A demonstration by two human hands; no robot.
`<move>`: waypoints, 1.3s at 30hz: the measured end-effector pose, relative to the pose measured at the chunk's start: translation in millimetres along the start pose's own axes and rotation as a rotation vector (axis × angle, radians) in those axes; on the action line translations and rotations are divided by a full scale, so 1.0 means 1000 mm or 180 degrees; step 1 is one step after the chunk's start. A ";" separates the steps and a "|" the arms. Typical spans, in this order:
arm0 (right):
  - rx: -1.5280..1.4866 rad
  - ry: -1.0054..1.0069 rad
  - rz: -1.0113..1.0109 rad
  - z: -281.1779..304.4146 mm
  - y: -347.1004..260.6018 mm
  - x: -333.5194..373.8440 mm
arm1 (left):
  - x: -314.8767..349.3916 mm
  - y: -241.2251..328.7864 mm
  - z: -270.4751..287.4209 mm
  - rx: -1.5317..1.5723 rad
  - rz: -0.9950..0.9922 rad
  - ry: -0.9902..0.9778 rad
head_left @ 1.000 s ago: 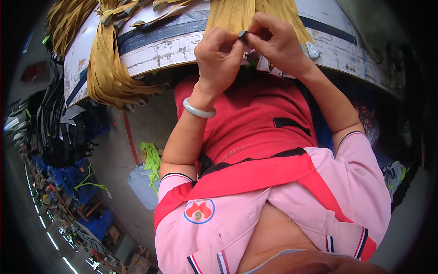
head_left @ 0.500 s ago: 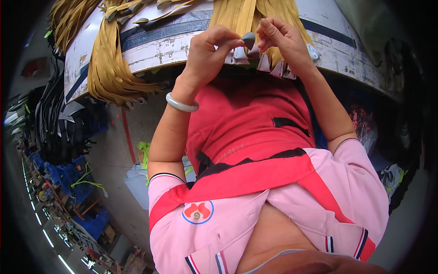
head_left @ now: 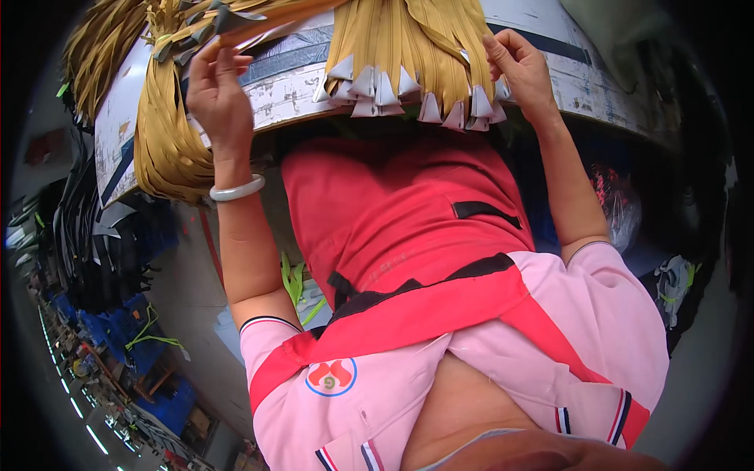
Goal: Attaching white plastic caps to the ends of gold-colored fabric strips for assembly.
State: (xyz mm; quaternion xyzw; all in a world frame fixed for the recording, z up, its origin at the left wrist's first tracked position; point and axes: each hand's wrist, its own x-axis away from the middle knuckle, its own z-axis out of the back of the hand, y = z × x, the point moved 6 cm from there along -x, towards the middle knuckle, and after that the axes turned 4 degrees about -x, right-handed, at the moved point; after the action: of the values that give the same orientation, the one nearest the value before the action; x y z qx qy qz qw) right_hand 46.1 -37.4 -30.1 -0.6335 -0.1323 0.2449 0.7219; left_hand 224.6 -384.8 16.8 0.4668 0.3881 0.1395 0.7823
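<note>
My left hand (head_left: 221, 98) is raised over the left part of the table, fingers closed at the grey-tipped end of a golden zipper strip (head_left: 294, 14). That strip is blurred and runs off to the upper right. At the right edge of a fanned row of golden zipper strips (head_left: 385, 35) is my right hand (head_left: 522, 74), thumb and fingers curled together. Whatever is between its fingertips is too small to make out. Silvery-grey folded tabs (head_left: 365, 82) cap the near ends of the row, which hang at the table's front edge.
The white, scuffed table (head_left: 287, 98) carries dark tape bands. A tied golden bundle (head_left: 161, 149) droops over its front left edge, with more strips behind. Dark strips (head_left: 82, 243) hang at far left above blue crates (head_left: 145, 330). A clear plastic bag (head_left: 620, 208) sits at right below the table.
My left hand has moved left with a grey-tipped zipper strip, away from my right hand. The right hand has shifted slightly right in view, and more of the tabbed row shows.
</note>
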 end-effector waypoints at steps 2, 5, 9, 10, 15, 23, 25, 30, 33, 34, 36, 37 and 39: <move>0.0713 -0.0081 -0.0059 0.021 0.002 0.001 | -0.016 -0.022 0.052 0.0097 0.0277 0.0741; 0.1426 -0.0103 0.0479 0.019 0.009 -0.003 | -0.004 -0.024 0.046 -0.0111 0.0345 0.0360; 0.3119 -0.0275 0.1627 -0.021 0.004 -0.022 | 0.039 -0.008 -0.026 -0.0626 -0.0082 -0.0731; 0.3110 -0.0270 0.1625 -0.026 0.007 -0.030 | 0.049 -0.004 -0.042 -0.0571 -0.0113 -0.0909; 0.0918 -0.0907 -0.0816 -0.046 0.022 -0.051 | 0.075 0.023 -0.101 0.0119 -0.0124 -0.1365; -0.1847 -0.0922 -0.1337 -0.086 0.024 -0.037 | 0.083 0.022 -0.139 0.1182 0.0758 -0.1273; -0.1942 -0.0836 -0.1336 -0.100 0.032 -0.036 | 0.084 0.027 -0.129 0.0966 0.0293 -0.0945; -0.1837 -0.0357 -0.1157 -0.075 0.060 -0.029 | 0.093 0.044 -0.155 0.1150 -0.0615 -0.0676; -0.1148 -0.0400 -0.0934 -0.051 0.080 -0.036 | 0.094 0.042 -0.163 0.1085 -0.0416 -0.0857; -0.0479 -0.0073 -0.0691 -0.052 0.064 -0.036 | 0.091 0.037 -0.160 0.1181 -0.0188 -0.0976; -0.0145 -0.0302 0.0087 -0.077 0.013 -0.026 | 0.081 0.025 -0.146 0.1262 -0.0046 -0.0873; 0.0252 -0.0397 0.0824 -0.082 -0.011 -0.023 | 0.075 0.022 -0.141 0.1455 0.0109 -0.0858; 0.0384 -0.0853 0.0915 -0.083 -0.018 -0.029 | 0.061 0.027 -0.133 0.1469 0.0261 -0.0900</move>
State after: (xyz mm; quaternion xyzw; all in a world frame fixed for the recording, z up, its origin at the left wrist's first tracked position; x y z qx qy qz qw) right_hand 66.1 -124.2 -22.8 -0.5632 -0.1204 0.4350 0.6922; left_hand 170.7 -252.2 -24.9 0.6628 0.2773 0.0124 0.6954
